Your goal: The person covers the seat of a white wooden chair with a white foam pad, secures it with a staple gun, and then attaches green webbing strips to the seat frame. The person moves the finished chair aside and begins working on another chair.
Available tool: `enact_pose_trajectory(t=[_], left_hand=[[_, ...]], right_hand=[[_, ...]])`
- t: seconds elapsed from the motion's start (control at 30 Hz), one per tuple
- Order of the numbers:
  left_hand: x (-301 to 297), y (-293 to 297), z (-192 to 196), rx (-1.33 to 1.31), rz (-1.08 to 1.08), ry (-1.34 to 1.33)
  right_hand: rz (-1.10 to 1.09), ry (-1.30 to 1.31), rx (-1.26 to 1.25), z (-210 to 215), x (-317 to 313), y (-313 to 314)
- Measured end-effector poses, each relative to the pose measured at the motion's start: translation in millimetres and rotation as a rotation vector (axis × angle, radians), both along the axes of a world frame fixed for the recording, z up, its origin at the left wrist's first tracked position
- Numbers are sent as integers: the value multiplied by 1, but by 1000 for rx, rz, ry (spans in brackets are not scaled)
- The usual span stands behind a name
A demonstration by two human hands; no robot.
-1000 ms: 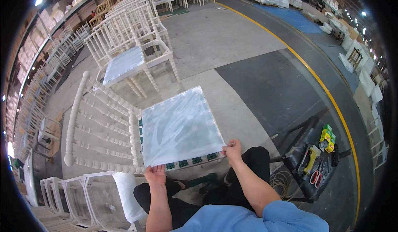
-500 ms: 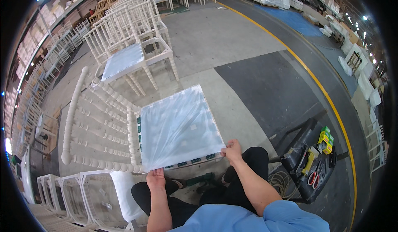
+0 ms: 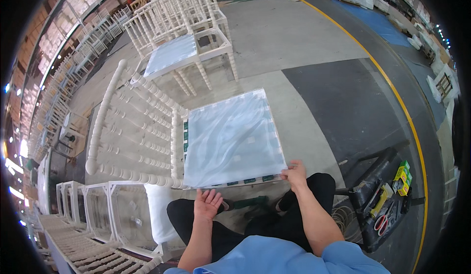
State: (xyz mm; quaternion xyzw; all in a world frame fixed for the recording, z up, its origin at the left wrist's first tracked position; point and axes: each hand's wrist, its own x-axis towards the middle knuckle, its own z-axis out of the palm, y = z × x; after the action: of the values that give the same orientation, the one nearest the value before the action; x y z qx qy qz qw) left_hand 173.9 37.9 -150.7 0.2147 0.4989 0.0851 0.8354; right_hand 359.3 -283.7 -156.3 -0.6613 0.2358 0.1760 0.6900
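A white chair (image 3: 175, 151) with turned, beaded spindles stands before me, its back toward the left. Over its seat lies a thin pale-blue sheet (image 3: 230, 141), slightly wrinkled, with green-and-white webbing showing along the near and left edges. My right hand (image 3: 294, 174) pinches the sheet's near right corner. Just below the near left corner, my left hand (image 3: 208, 203) is turned palm up with its fingers apart, holding nothing.
Right of me, a black stand (image 3: 365, 208) carries red-handled scissors (image 3: 381, 223), a yellow-handled tool (image 3: 380, 203) and a green-yellow box (image 3: 403, 178). Another chair (image 3: 213, 53) with a blue-covered seat stands ahead. White frames (image 3: 113, 210) and a white roll (image 3: 159, 215) are at left.
My left hand has come away from the sheet's near left corner and opened, palm up. My right hand stays at its corner. The whole view has shifted, with the chair now farther right.
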Motion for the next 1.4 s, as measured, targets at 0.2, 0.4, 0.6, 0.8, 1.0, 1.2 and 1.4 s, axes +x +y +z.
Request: enact_pose_trajectory(t=[0.2, 0.4, 0.6, 0.8, 1.0, 1.2, 1.4], left_hand=[[29, 7, -7, 165, -66, 124], [32, 12, -5, 291, 27, 119], [36, 27, 5, 283, 122, 240], [29, 38, -1, 122, 253, 161], [24, -36, 11, 870, -35, 255], [85, -147, 34, 1967, -865, -380], [137, -171, 22, 2202, -968, -453]], right_hand=[[0, 19, 30, 10, 2, 4], [16, 25, 20, 7, 2, 1], [14, 21, 20, 0, 2, -2], [7, 11, 40, 1, 3, 2], [39, 40, 14, 6, 4, -3], [38, 71, 63, 5, 5, -8], [34, 51, 87, 5, 6, -10]])
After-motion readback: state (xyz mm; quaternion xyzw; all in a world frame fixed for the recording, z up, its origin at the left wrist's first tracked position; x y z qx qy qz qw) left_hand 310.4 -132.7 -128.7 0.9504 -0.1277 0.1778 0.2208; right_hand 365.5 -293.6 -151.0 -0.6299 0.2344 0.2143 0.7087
